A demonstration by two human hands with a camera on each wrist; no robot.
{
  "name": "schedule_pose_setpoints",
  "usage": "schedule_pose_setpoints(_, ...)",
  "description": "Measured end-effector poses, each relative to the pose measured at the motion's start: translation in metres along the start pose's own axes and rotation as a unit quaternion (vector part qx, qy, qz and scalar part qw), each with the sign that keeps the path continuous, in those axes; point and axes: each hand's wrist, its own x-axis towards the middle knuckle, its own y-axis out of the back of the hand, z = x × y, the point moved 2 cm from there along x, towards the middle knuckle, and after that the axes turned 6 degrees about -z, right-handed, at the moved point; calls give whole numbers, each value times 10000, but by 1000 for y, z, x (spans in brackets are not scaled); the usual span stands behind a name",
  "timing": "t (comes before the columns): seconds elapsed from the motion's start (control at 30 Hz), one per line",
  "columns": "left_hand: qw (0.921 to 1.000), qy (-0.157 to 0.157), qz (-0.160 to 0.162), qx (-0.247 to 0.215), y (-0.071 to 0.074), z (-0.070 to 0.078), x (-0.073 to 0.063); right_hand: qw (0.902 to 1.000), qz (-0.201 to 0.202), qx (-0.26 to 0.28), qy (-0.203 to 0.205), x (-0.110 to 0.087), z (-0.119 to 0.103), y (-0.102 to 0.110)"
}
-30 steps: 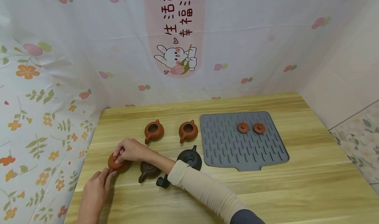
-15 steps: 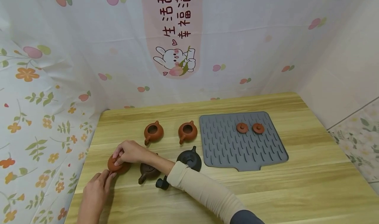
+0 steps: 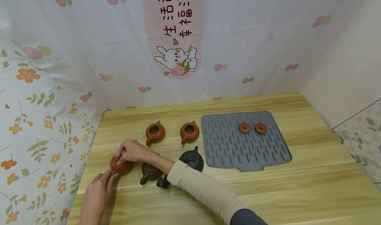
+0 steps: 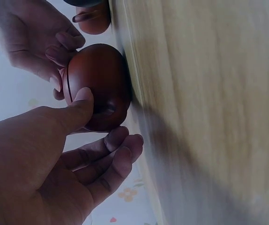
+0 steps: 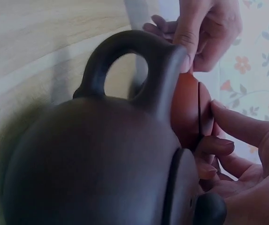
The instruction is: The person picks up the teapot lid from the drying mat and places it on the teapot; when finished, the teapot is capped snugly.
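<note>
Red-brown teapot (image 3: 125, 168) at left on the table (image 3: 297, 198). Pinches its handle (image 4: 120, 107) with left hand (image 3: 98, 189); pinches its lid (image 5: 206, 110), on top, with right hand (image 3: 134, 151). Just to the right, dark brown teapot (image 3: 151, 172), then black teapot (image 3: 187, 156), partly behind right sleeve (image 3: 205, 188). Farther, two open-topped teapots (image 3: 161, 133); at far right, grey mat (image 3: 244, 152) bearing two small lids (image 3: 244, 128).

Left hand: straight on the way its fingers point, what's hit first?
The left hand would meet the lidded orange teapot first; it seems to be at the handle now, though exact contact depth is unclear.
</note>
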Motion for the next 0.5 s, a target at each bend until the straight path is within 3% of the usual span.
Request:
schedule_pose_setpoints(0.27, 9999, 35, 80, -132, 27, 40, 9, 9997, 54, -248, 29, -2, -1, -1)
schedule_pose_setpoints(0.4, 9999, 65, 95, -71, 29, 44, 10, 9980, 23, -579, 234, -2, -1, 0)
schedule_pose_setpoints(0.5, 10000, 81, -4, -40, 27, 38, 8, 9951, -4, -863, 489, -7, 0, 5)
